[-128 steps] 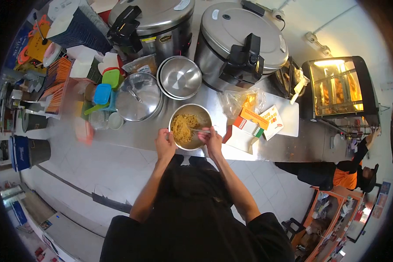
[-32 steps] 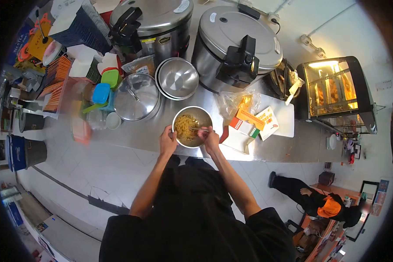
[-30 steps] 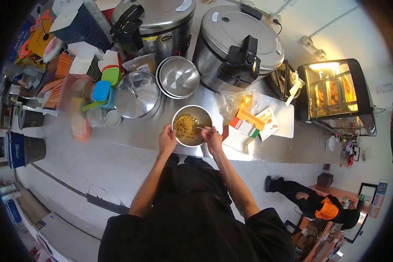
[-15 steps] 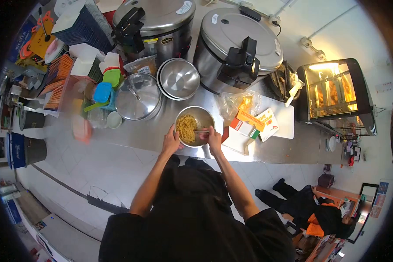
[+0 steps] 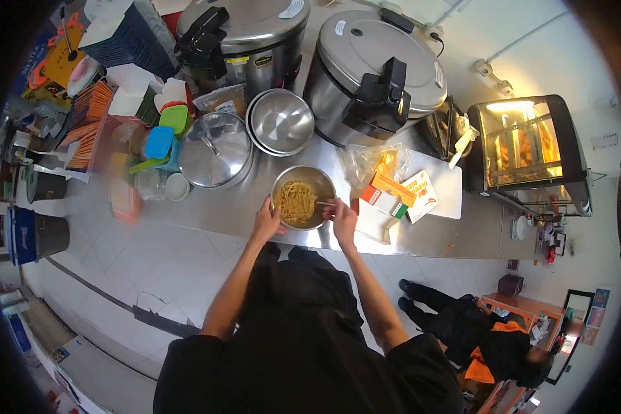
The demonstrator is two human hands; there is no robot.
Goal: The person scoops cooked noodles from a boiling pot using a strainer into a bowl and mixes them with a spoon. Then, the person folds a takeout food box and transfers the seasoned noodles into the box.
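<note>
A metal mixing bowl [image 5: 322,181] stands near the counter's front edge with yellow noodles [image 5: 294,201] inside. My left hand [image 5: 267,221] is closed on the bowl's left rim, thumb up along the side. At the right rim, my right hand [image 5: 346,220] pinches the handle of a thin metal utensil [image 5: 325,203] that reaches over the noodles. Its working end is hidden among them, so I cannot tell its kind. Right of the bowl lie a printed food carton [image 5: 421,195] and a clear plastic bag [image 5: 361,165].
Nested steel bowls [image 5: 283,121] and a lidded round pan [image 5: 216,153] stand behind. Two large cookers [image 5: 372,58] line the back of the steel counter [image 5: 421,241]. A lit food warmer [image 5: 528,141] is at right. Another person [image 5: 490,331] is at lower right.
The noodles have shifted from the bowl's left side and spread toward its middle. My right hand has moved slightly right and down with the utensil. My left hand stays on the rim.
</note>
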